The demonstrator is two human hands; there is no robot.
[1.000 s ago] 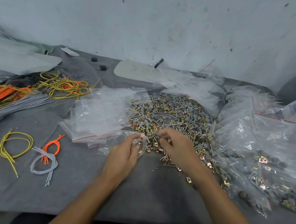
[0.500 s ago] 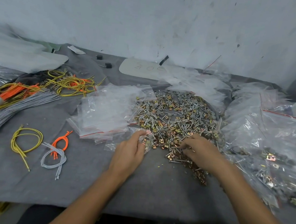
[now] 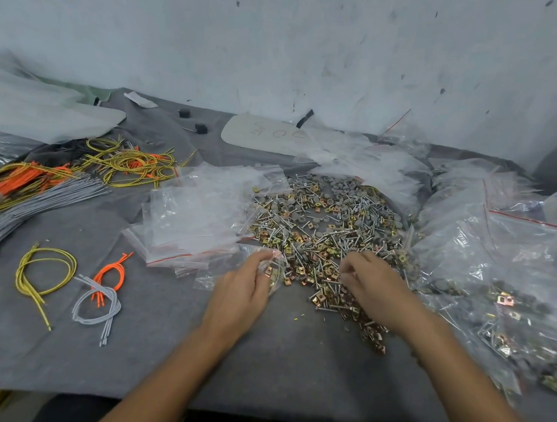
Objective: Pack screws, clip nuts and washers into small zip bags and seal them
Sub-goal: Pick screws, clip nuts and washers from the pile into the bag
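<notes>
While the R hand (image 3: 376, 290) rests on the near edge of the loose pile of silver screws, brass-coloured square clip nuts & grey round washers (image 3: 330, 222), its fingers are bent w/ tips down among the pieces. Can't tell if they pinch anything. The L hand (image 3: 238, 297), just left of the pile's near edge, holds a small clear plastic zip bag (image 3: 211, 274), thumb & fingers clamped on the bag's end nearest the pile. The bag lies on the grey felt table cover (image 3: 289, 365), touching the pile's rim, w/ at least one copper-toned clip nut (image 3: 268, 270) showing through the plastic. Left of the pile, overlapping its edge, is a flat stack of empty clear zip bags w/ red seal strips (image 3: 195, 216). Right of the pile is a heap of filled clear zip bags (image 3: 506, 301) w/ hardware inside. Well left of the pile are a yellow wire loop (image 3: 43, 270), a small orange wire bundle (image 3: 113, 271) & a grey wire loop (image 3: 96, 302), the last two touching. Behind the pile, near the wall, is a pale flat board w/ handwritten marks (image 3: 264, 134).
</notes>
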